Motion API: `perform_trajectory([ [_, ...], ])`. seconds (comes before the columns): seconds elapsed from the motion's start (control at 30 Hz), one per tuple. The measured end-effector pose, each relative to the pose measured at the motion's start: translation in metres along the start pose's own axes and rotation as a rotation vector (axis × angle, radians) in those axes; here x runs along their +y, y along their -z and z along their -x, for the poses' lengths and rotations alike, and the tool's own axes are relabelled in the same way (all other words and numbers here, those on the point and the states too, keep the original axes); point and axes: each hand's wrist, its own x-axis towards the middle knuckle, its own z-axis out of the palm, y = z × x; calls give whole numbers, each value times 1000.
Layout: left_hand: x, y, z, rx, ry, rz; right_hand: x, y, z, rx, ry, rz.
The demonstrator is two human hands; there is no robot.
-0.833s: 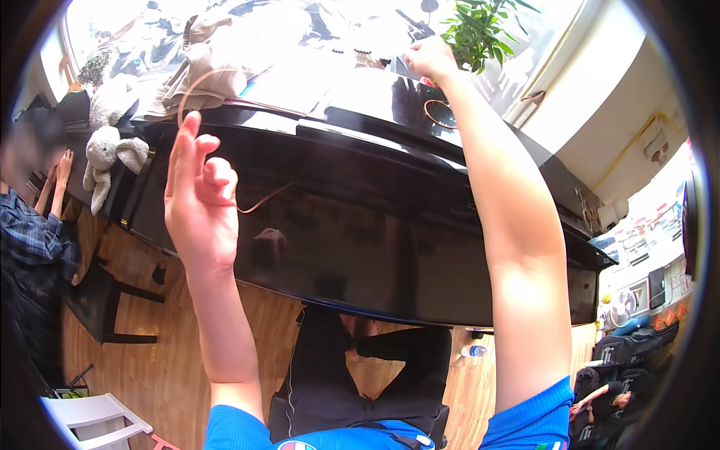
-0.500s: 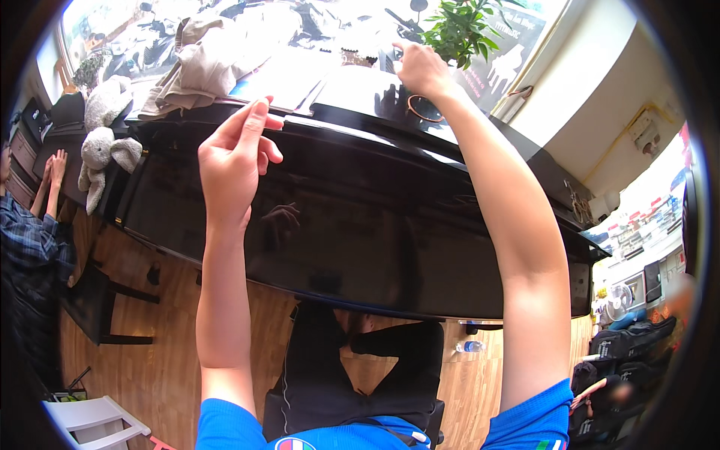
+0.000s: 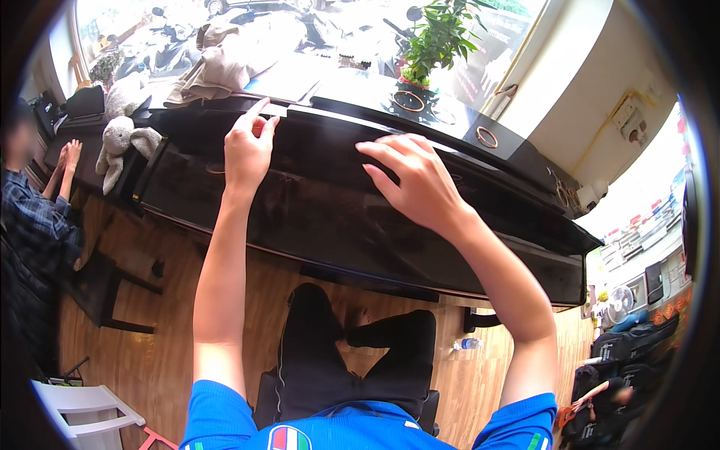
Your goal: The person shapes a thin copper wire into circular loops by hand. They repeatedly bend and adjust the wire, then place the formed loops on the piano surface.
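My left hand [image 3: 249, 150] is raised at the upper front edge of a glossy black piano [image 3: 337, 217]. Its index finger stretches toward that edge, and the other fingers curl loosely; I see nothing held. To the right, my right hand [image 3: 412, 176] hovers palm down in front of the piano's dark front, fingers spread and slightly bent, with nothing in them. A thin brown ring [image 3: 409, 100] rests on the piano top beyond it. A similar ring [image 3: 487, 137] lies farther right. A leafy green potted plant [image 3: 439, 41] stands behind the nearer ring.
A crumpled beige cloth [image 3: 217, 67] and papers [image 3: 289, 84] lie on the piano top. At its left end hangs a grey plush toy [image 3: 120, 142]. A person in a plaid shirt [image 3: 34, 210] sits far left. A bottle [image 3: 466, 343] lies on the floor.
My right hand has drawn back from beside the plant, toward me, to the piano's front. My left hand has shifted slightly right, its index finger now extended. The view has shifted a little.
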Motion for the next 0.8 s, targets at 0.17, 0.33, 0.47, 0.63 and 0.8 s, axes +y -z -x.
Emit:
perform_trajectory([
  [0.17,-9,-17,6,34,-230,-236,-40,19,93,158,-211,-82],
  [0.33,5,-24,-2,-27,-196,-233,-78,3,190,286,-572,-141],
  [0.47,-6,-22,-14,-3,-137,-273,-75,-3,222,390,-662,-103],
  [0.63,-1,-12,-15,-172,72,-213,-53,5,220,434,-784,-180],
  [0.8,9,-6,-15,-146,160,-203,-34,5,219,411,-955,-247],
])
